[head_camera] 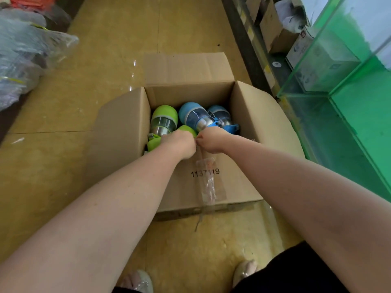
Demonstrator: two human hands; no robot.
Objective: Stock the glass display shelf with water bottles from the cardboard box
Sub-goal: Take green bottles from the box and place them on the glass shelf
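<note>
While four bottles lie in the cardboard box (249,115) on the floor, I see my left hand (179,143) curled over a green bottle (187,130) and my right hand (211,140) closed beside a blue bottle (194,116), pinching a clear plastic bag (208,180). Right of the box stands the glass shelf (338,85).

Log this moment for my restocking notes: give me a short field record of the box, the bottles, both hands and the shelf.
box: open cardboard box on the floor, flaps spread
bottles: green bottle and two blue bottles lying inside
left hand: left hand reaching into the box beside green items
right hand: right hand next to it; fingers hidden
plastic sleeve: clear plastic sleeve hanging down over the box front from between the hands
shelf: glass display shelf to the right
</note>
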